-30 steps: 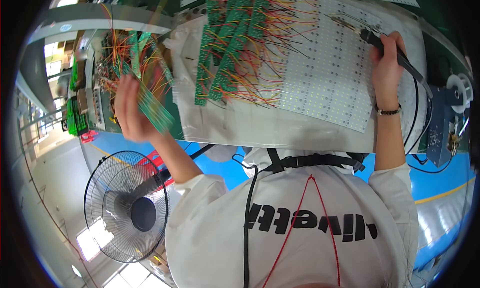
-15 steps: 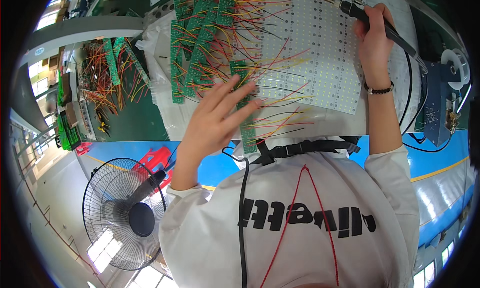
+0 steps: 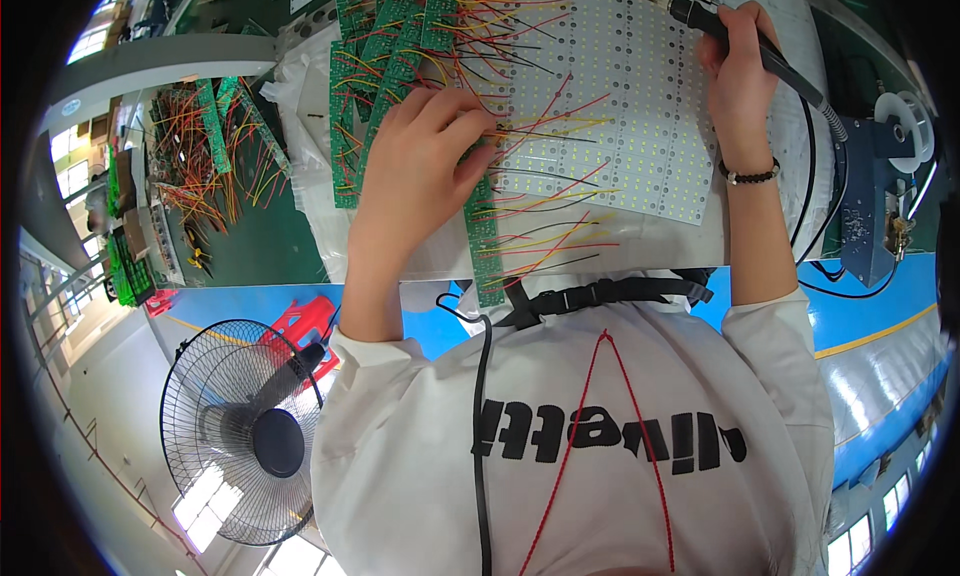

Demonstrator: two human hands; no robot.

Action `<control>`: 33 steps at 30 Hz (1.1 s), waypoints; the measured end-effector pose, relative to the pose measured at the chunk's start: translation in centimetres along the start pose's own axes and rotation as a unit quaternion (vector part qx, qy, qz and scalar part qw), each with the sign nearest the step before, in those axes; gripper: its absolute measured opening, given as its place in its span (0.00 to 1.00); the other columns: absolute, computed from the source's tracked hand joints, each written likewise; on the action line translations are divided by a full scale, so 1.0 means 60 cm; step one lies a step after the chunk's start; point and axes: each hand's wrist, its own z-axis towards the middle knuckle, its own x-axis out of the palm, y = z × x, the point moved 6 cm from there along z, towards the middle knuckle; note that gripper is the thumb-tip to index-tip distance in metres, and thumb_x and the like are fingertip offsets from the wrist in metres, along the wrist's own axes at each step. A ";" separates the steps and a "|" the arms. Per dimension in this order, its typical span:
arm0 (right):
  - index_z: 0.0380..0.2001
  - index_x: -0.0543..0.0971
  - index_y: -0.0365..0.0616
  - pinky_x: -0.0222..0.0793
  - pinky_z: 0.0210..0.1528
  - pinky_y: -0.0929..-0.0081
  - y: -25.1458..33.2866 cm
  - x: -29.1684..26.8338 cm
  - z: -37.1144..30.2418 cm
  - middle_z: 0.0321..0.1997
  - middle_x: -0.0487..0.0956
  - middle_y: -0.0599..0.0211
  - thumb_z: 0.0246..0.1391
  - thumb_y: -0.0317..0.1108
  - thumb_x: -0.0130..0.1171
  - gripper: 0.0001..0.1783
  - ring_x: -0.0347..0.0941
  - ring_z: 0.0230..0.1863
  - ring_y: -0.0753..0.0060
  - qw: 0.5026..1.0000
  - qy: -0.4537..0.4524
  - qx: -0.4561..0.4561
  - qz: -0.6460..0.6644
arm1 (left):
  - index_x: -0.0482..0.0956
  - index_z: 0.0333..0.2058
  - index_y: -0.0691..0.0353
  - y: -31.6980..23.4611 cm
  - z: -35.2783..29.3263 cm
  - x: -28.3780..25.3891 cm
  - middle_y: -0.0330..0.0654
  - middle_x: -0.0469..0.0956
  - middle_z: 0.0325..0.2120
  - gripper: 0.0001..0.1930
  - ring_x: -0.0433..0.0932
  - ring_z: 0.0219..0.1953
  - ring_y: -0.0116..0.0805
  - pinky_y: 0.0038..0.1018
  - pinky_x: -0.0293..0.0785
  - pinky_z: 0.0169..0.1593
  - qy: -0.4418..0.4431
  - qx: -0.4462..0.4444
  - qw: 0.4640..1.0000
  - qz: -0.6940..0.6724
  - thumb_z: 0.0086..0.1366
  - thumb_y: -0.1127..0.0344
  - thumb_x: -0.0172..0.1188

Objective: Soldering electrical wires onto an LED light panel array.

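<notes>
My left hand [image 3: 422,161] is curled over the upper end of a narrow green circuit board [image 3: 486,256], thumb and fingers drawn together. What lies between its fingertips is hidden. Red, yellow and black wires [image 3: 560,242] stick out rightward from that board, whose lower end overhangs the table edge near my body. Up at the right, my right hand [image 3: 742,71] grips the black handle of a soldering iron [image 3: 692,14], its metal tip pointing left. More wired green boards [image 3: 400,51] lie in an overlapping heap beyond my left hand.
Beneath the wires spreads a white sheet of dotted panels [image 3: 640,126]. Another pile of wired boards [image 3: 215,126] sits at the left. On the right stands a blue-grey unit with a white reel [image 3: 903,131]. A black fan [image 3: 245,431] is on the lower left, beside a red plastic object [image 3: 305,338].
My left hand has gone from spread fingers across the single board to a curled grip at its upper end. My right hand keeps the soldering iron in nearly the same place.
</notes>
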 end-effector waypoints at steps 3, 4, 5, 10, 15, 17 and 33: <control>0.15 0.63 0.46 0.45 0.15 0.83 0.002 0.001 0.001 0.09 0.62 0.74 0.52 0.31 0.49 0.13 0.53 0.11 0.85 1.000 0.002 -0.004 -0.017 | 0.77 0.33 0.60 0.015 0.004 0.008 0.40 0.74 0.35 0.12 0.72 0.39 0.42 0.33 0.69 0.40 0.030 -0.026 0.999 -0.023 0.47 0.72 0.64; 0.15 0.63 0.46 0.45 0.15 0.83 0.001 -0.001 0.001 0.09 0.62 0.74 0.52 0.31 0.49 0.13 0.53 0.11 0.85 1.000 -0.001 -0.004 -0.017 | 0.77 0.33 0.60 0.018 0.006 0.008 0.40 0.74 0.35 0.12 0.72 0.39 0.42 0.33 0.69 0.40 0.031 -0.023 0.999 -0.024 0.47 0.72 0.64; 0.15 0.63 0.46 0.45 0.15 0.83 -0.001 -0.001 0.002 0.09 0.62 0.74 0.52 0.31 0.49 0.13 0.53 0.11 0.85 1.000 0.003 -0.005 -0.010 | 0.77 0.34 0.60 0.022 0.007 0.006 0.40 0.74 0.35 0.12 0.72 0.39 0.42 0.33 0.70 0.40 0.033 -0.027 0.998 -0.041 0.47 0.72 0.64; 0.16 0.63 0.47 0.45 0.15 0.83 0.003 0.002 0.000 0.10 0.62 0.74 0.52 0.31 0.49 0.13 0.53 0.11 0.85 1.000 0.001 -0.005 -0.009 | 0.77 0.36 0.60 0.039 0.008 0.005 0.41 0.74 0.35 0.12 0.73 0.39 0.41 0.31 0.71 0.39 0.057 0.000 0.995 -0.087 0.49 0.72 0.63; 0.16 0.63 0.47 0.44 0.15 0.83 -0.002 0.001 -0.002 0.10 0.62 0.75 0.53 0.31 0.50 0.13 0.53 0.11 0.86 1.000 -0.013 0.001 -0.009 | 0.77 0.32 0.63 0.046 0.009 -0.008 0.42 0.75 0.32 0.09 0.74 0.33 0.42 0.30 0.71 0.35 0.091 -0.070 0.971 -0.208 0.50 0.73 0.63; 0.16 0.63 0.47 0.44 0.15 0.83 -0.002 0.001 -0.002 0.10 0.62 0.75 0.53 0.31 0.50 0.13 0.53 0.11 0.86 1.000 -0.005 -0.004 -0.003 | 0.77 0.32 0.63 0.052 0.013 -0.039 0.42 0.75 0.32 0.09 0.75 0.33 0.42 0.30 0.71 0.35 0.063 -0.033 0.982 -0.175 0.50 0.74 0.62; 0.16 0.61 0.48 0.45 0.15 0.83 -0.002 0.001 0.001 0.10 0.61 0.76 0.52 0.31 0.50 0.14 0.52 0.12 0.86 1.000 0.014 -0.015 0.000 | 0.72 0.28 0.61 0.097 0.039 -0.034 0.39 0.71 0.39 0.06 0.69 0.41 0.42 0.33 0.65 0.46 0.013 -0.007 1.000 0.004 0.51 0.71 0.59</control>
